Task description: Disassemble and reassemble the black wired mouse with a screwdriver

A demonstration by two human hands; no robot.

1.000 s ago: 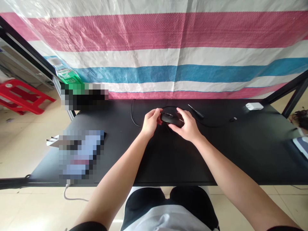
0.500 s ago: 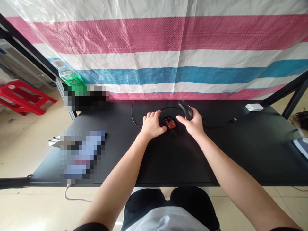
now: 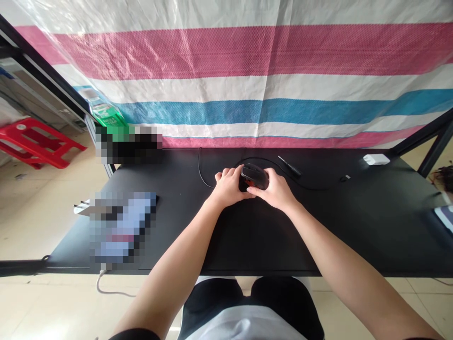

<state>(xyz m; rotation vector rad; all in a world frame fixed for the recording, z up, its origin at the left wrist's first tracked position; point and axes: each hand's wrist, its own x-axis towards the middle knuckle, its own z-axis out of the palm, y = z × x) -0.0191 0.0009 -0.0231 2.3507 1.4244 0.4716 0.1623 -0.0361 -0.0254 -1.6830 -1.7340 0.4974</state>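
A black computer mouse (image 3: pixel 254 176) lies on the desk between my hands, its top shell seated over the base. A sliver of red circuit board (image 3: pixel 248 183) shows at its side. My left hand (image 3: pixel 230 186) grips its left side, and my right hand (image 3: pixel 273 190) wraps the right side and front edge. Its thin black cable (image 3: pixel 200 171) loops away behind my left hand. A small black screwdriver (image 3: pixel 289 165) lies beyond my right hand, not touching it.
The black desk (image 3: pixel 269 236) carries a white charger (image 3: pixel 376 159) at the back right and pixelated objects (image 3: pixel 122 226) at the left. A striped tarpaulin (image 3: pixel 226 56) hangs behind the desk. A red plastic stool (image 3: pixel 38 144) lies on the floor at the left.
The top shell has moved from my right hand onto the base, covering most of the red board. Both hands have closed around the mouse.
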